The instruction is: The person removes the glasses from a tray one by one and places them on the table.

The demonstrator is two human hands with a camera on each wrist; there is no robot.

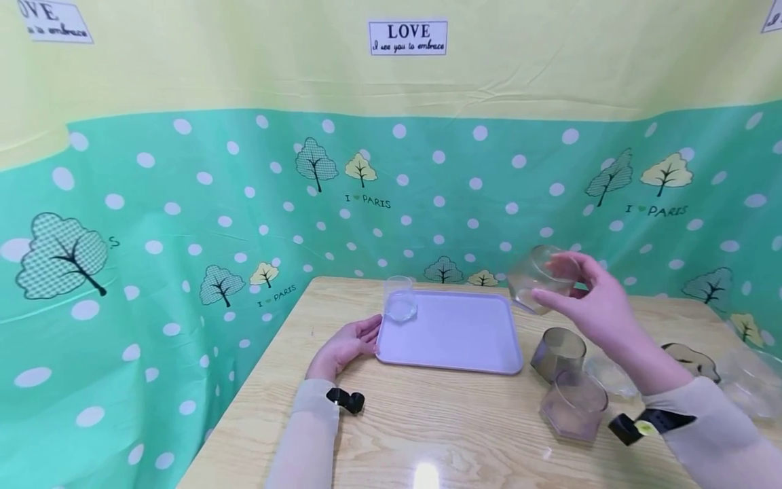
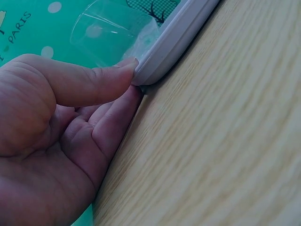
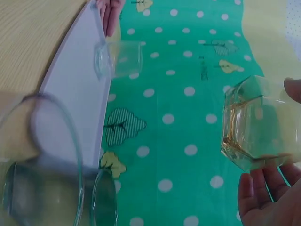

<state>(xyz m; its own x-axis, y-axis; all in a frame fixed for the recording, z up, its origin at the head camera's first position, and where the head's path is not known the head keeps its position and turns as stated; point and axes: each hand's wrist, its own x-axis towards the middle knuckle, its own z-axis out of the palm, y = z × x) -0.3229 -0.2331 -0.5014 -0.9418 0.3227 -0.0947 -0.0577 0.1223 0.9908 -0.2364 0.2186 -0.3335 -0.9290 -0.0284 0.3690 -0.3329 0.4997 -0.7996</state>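
Note:
A pale purple tray (image 1: 455, 333) lies on the wooden table, and my left hand (image 1: 345, 345) pinches its left edge. In the left wrist view the thumb (image 2: 101, 84) rests on the tray rim (image 2: 162, 52) and the other fingers are below it. A clear glass (image 1: 400, 307) stands in the tray's far left corner. Above the table, just beyond the tray's right end, my right hand (image 1: 595, 305) grips a faceted amber-tinted glass (image 1: 536, 280). That glass is tilted, its base towards the tray; the right wrist view shows the fingers (image 3: 263, 188) under its side.
Right of the tray stand a grey-brown glass (image 1: 556, 358) and a pinkish hexagonal glass (image 1: 574, 411). A clear glass (image 1: 611, 379) is partly behind the right forearm. Farther right are a dark-rimmed glass (image 1: 693, 360) and a large clear one (image 1: 754, 384). A patterned curtain (image 1: 440, 170) hangs behind the table.

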